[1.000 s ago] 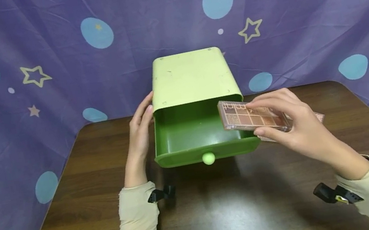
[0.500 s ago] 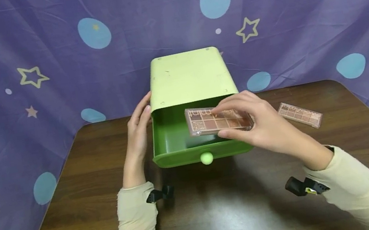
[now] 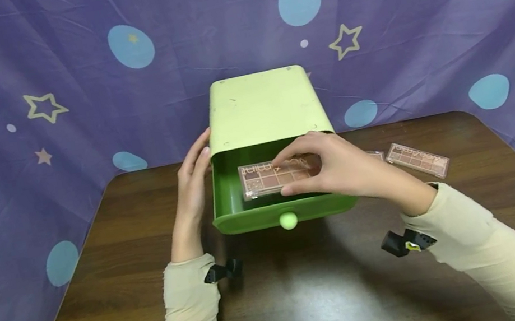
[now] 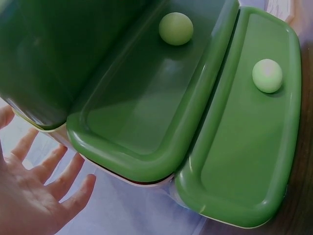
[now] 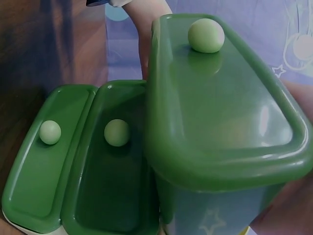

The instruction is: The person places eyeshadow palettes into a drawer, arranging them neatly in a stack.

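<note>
A light green drawer cabinet point(image 3: 263, 105) stands on the table, its top drawer point(image 3: 242, 221) pulled out towards me. My right hand point(image 3: 329, 162) pinches an eyeshadow palette point(image 3: 258, 184) between fingers and thumb, holding it level within the drawer opening, just behind the front panel. Against the cabinet's left side rests my left hand point(image 3: 192, 185); in the left wrist view that hand point(image 4: 39, 191) has its fingers spread beside the drawers. The right wrist view shows the drawer front with its round knob point(image 5: 206, 35), which hides most of the right hand and the palette.
Two more eyeshadow palettes lie on the table to the right: one point(image 3: 418, 160) in full view, another point(image 3: 377, 154) partly behind my right forearm. Two closed lower drawers, a middle one point(image 4: 142, 112) and a bottom one point(image 4: 234, 147), carry round knobs. A purple curtain point(image 3: 226, 35) hangs behind.
My right hand has carried the eyeshadow palette leftward and down, from the drawer's right edge into the drawer opening. The palettes on the table have come into sight. My left hand stays put.
</note>
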`<state>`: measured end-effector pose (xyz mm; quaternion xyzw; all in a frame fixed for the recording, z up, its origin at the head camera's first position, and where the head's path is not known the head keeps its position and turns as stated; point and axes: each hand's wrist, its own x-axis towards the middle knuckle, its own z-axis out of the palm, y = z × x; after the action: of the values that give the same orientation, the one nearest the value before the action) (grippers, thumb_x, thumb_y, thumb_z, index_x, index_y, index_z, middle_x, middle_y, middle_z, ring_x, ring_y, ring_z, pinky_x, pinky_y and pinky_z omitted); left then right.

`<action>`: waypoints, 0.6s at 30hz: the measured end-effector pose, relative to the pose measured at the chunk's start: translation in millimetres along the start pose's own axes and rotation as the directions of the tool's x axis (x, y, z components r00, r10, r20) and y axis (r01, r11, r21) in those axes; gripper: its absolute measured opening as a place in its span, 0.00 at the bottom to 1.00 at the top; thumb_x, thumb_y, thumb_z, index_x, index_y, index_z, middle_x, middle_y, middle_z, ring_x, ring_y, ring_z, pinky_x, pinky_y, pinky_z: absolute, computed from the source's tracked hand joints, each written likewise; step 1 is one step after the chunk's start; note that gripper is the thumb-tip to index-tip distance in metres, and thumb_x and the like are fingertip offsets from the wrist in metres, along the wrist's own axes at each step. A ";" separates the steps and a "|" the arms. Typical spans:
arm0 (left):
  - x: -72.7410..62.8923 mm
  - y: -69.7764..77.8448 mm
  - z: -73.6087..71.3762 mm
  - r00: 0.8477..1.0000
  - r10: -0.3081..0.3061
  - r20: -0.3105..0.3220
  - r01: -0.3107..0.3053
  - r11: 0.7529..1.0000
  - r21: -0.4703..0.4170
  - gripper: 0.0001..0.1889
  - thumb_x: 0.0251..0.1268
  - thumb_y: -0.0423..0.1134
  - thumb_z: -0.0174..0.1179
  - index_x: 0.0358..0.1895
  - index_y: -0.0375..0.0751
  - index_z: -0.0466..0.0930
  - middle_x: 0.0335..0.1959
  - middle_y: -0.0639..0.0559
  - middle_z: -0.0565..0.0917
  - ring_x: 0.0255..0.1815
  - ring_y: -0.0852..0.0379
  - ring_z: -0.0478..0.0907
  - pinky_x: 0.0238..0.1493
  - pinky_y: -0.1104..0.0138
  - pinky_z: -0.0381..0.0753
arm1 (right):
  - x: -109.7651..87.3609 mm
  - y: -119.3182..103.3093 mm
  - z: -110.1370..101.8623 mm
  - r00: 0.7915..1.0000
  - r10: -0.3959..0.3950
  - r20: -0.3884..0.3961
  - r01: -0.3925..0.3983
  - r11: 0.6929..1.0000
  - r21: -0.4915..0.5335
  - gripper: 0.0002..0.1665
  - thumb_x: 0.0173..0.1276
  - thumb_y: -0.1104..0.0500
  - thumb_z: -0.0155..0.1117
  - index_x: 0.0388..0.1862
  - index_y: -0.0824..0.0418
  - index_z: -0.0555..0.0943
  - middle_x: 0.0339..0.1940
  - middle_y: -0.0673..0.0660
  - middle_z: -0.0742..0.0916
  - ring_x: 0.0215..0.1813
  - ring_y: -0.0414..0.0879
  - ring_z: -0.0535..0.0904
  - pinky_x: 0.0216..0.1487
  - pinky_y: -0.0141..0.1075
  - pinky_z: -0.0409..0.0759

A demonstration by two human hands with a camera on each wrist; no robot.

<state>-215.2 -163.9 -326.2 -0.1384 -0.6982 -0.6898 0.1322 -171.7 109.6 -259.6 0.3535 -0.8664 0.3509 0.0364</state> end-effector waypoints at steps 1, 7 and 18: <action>0.2 0.1 0.1 1.000 0.000 0.000 0.000 1.000 0.004 0.23 0.77 0.42 0.48 0.71 0.43 0.70 0.69 0.52 0.73 0.61 0.57 0.71 0.56 0.63 0.71 | 1.3 -0.3 -0.1 1.000 0.009 0.017 -0.009 1.000 0.004 0.25 0.57 0.47 0.78 0.54 0.49 0.85 0.39 0.42 0.83 0.39 0.43 0.70 0.42 0.39 0.69; 0.4 -0.3 -0.8 1.000 -0.004 0.000 0.004 1.000 0.009 0.23 0.77 0.43 0.48 0.72 0.44 0.70 0.69 0.53 0.73 0.61 0.56 0.71 0.56 0.61 0.71 | 7.9 0.2 0.3 0.992 0.026 0.127 -0.029 0.999 0.023 0.24 0.60 0.45 0.75 0.53 0.48 0.85 0.36 0.44 0.83 0.34 0.42 0.72 0.39 0.39 0.73; -0.3 -0.5 -0.9 1.000 -0.007 0.006 0.007 1.000 0.011 0.23 0.78 0.43 0.48 0.72 0.44 0.70 0.69 0.53 0.73 0.61 0.57 0.72 0.56 0.61 0.71 | 18.3 8.4 -0.8 0.964 0.054 0.261 -0.057 0.998 0.002 0.24 0.60 0.48 0.76 0.54 0.53 0.85 0.33 0.47 0.82 0.32 0.43 0.71 0.35 0.39 0.72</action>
<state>-215.1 -164.7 -326.7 -0.1372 -0.7027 -0.6862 0.1286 -190.8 103.6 -258.2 0.3722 -0.8715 0.3064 -0.0894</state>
